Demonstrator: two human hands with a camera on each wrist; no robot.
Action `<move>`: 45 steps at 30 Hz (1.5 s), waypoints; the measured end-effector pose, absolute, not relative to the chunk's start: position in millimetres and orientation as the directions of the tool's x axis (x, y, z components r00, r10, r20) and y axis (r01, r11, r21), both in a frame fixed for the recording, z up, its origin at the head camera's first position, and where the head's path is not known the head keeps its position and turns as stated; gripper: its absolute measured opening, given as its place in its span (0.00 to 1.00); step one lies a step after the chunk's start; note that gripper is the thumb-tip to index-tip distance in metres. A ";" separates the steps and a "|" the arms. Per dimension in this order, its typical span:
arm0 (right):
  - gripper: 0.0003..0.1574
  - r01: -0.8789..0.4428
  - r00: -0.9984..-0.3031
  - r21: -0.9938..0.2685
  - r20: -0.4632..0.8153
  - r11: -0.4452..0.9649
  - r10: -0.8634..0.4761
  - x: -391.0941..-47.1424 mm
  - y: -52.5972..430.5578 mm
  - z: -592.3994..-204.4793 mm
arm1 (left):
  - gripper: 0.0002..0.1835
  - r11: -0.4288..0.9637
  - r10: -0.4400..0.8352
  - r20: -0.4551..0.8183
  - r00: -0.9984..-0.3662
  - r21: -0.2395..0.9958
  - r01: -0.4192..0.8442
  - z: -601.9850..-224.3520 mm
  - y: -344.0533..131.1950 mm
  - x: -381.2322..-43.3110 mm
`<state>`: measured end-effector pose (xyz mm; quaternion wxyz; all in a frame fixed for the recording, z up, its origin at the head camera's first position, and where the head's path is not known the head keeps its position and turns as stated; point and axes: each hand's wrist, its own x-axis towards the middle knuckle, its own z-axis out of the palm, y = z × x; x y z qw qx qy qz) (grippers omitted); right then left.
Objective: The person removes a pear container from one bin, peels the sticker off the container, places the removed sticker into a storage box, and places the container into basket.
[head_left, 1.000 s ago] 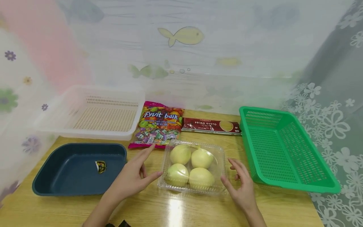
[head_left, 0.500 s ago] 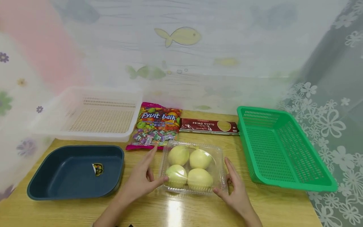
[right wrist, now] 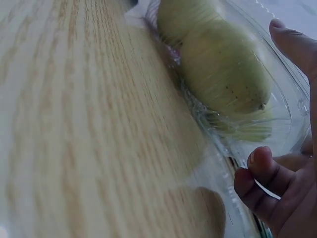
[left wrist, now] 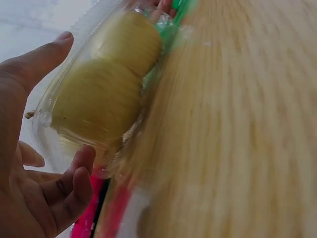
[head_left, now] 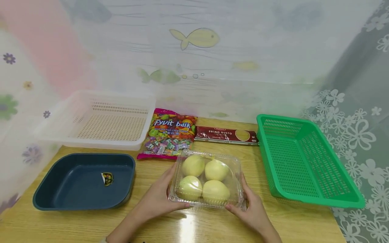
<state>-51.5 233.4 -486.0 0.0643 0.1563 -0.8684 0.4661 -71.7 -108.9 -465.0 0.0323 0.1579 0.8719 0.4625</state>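
Observation:
A clear plastic clamshell box (head_left: pixel 234 172) with several round, pale yellow pears (head_left: pixel 216 191) inside stands at mid-table in the head view. My left hand (head_left: pixel 159 195) holds its left side, thumb along the front edge and the other fingers at the side wall. On the opposite side my right hand (head_left: pixel 253 209) grips the box, with its thumb at the front right corner. Both wrist views show bent fingers low beside the box wall and a thumb up by the lid; pears (left wrist: pixel 99 99) (right wrist: pixel 223 69) show through the plastic.
Left of the box are a dark blue basin (head_left: pixel 70 199) with a sticker inside and a white basket (head_left: pixel 115 145). Behind it lie a candy bag (head_left: pixel 171 131) and a red spaghetti packet (head_left: pixel 226 135). A green basket (head_left: pixel 316 199) stands at right, before a patterned curtain (head_left: pixel 194 67).
Both hands have closed in from beside the box onto its sides, and the thumbs have come to its front edge. The box keeps its place on the table.

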 end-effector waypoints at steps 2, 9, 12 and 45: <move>0.77 -0.331 -0.943 -0.799 0.255 0.501 -0.216 -51.0 233.4 -486.1 | 0.75 0.534 0.314 0.073 -0.947 0.811 0.239 -467.5 -108.3 -71.7; 0.75 -0.311 -0.949 -0.822 0.236 0.477 -0.211 -50.5 233.1 -486.0 | 0.77 0.545 0.336 0.032 -0.941 0.809 0.222 -470.5 -107.7 -71.4; 0.74 -0.303 -0.951 -0.832 0.232 0.464 -0.205 -50.1 232.3 -485.2 | 0.77 0.538 0.340 0.033 -0.940 0.813 0.223 -469.1 -107.7 -71.3; 0.71 -0.303 -0.953 -0.807 0.267 0.507 -0.144 -47.9 230.0 -482.1 | 0.75 0.448 0.320 0.149 -0.935 0.846 0.288 -469.5 -106.8 -71.0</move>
